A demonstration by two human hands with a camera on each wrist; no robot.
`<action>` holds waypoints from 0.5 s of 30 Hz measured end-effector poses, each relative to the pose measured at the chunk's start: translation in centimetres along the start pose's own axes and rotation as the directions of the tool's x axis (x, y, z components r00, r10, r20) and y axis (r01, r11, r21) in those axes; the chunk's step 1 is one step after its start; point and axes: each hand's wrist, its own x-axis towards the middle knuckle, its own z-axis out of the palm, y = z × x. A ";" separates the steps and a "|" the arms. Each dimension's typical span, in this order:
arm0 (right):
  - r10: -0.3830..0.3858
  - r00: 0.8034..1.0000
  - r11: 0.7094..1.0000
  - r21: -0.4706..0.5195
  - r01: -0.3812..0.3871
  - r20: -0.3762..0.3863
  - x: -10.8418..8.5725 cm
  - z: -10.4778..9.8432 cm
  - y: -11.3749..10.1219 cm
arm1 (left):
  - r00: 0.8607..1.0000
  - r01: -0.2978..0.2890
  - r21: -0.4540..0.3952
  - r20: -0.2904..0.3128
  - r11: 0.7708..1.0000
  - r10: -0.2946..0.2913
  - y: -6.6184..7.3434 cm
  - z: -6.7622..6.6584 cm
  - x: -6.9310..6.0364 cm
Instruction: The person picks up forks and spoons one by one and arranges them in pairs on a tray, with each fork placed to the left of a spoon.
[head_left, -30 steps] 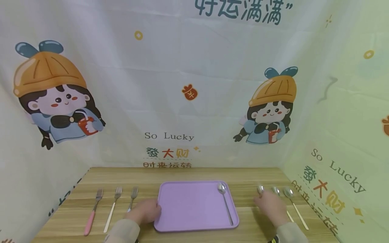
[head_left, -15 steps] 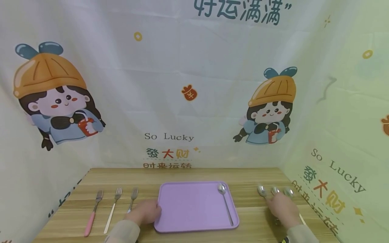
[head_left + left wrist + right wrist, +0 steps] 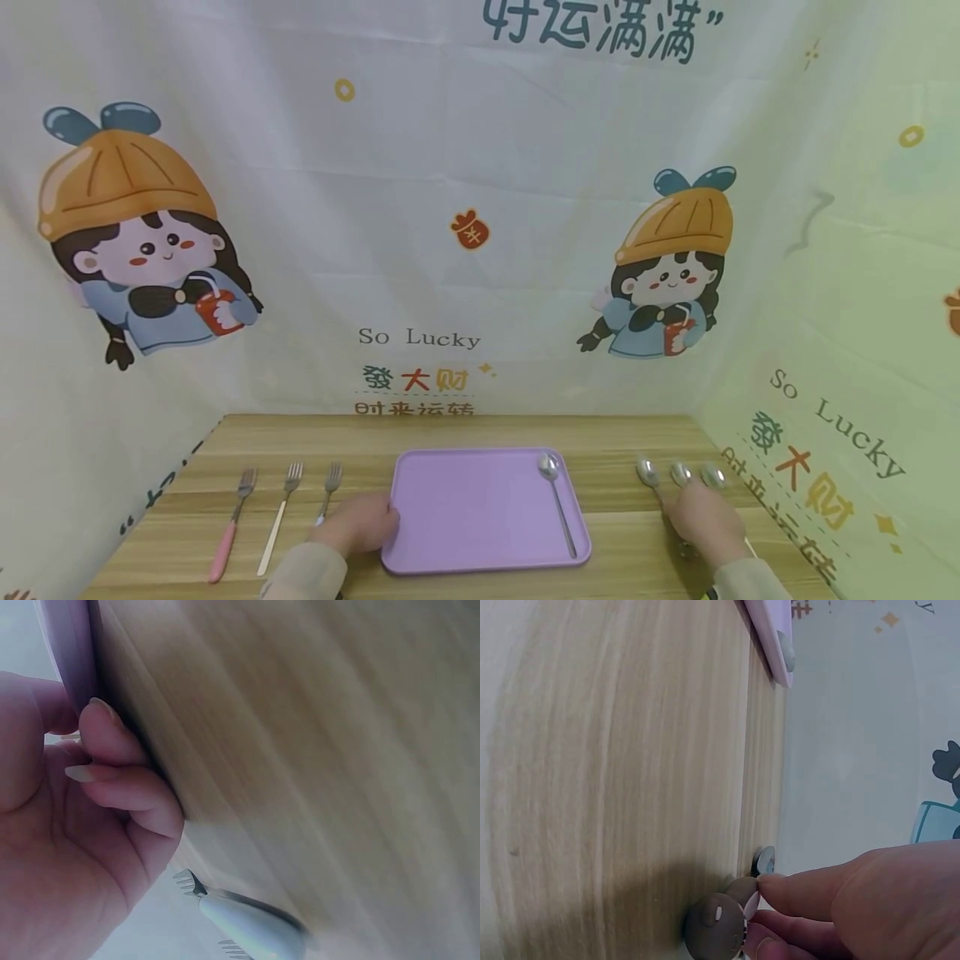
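And here the three spoons right of the tray are partly lost: the middle spoon (image 3: pixel 681 473) shows little beyond its bowl, the far-right spoon (image 3: pixel 713 475) only its bowl and a pale handle tip, and the near-side spoon (image 3: pixel 647 472) runs its handle under the right hand (image 3: pixel 707 521). Up close in the right wrist view, a round brown knob (image 3: pixel 716 930) blocks part of the fingers. The third fork (image 3: pixel 333 477) loses its lower end behind the left arm.

Left hand (image 3: pixel 360 521) now: fingers curled, pinching the left edge of the lilac tray (image 3: pixel 472 508), which lies mid-counter (image 3: pixel 480 429) with one long spoon (image 3: pixel 548 465) along its right side. The right hand's fingers are bent in low among the three spoons; whether they pinch one, you cannot tell.

And the change! A second ago that right hand covered the near-side spoon's handle; it has slid right, baring more of that handle and hiding more of the far-right spoon. Left hand and tray? Holding station.
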 end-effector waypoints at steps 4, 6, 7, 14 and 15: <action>0.014 1.000 1.000 0.011 -0.014 0.010 0.1 0.1 0.1 | 1.000 0.026 -0.038 0.001 0.999 -0.026 1.0 -0.6 -0.7; 0.016 1.000 1.000 0.012 -0.016 0.011 0.2 0.2 0.1 | 1.000 0.026 -0.030 0.009 0.999 -0.026 1.0 -0.7 -0.8; 0.017 1.000 1.000 0.011 -0.017 0.013 0.2 0.3 0.1 | 1.000 0.017 -0.022 0.005 1.000 -0.017 0.8 -0.6 -0.7; -0.016 1.000 1.000 0.019 0.016 0.011 0.1 0.6 0.1 | 1.000 0.025 -0.026 -0.014 0.999 -0.025 1.2 -0.7 -1.2; -0.029 1.000 0.999 0.012 0.029 0.008 0.0 0.6 0.0 | 0.999 0.037 -0.036 -0.010 0.999 -0.038 1.6 -0.9 -1.4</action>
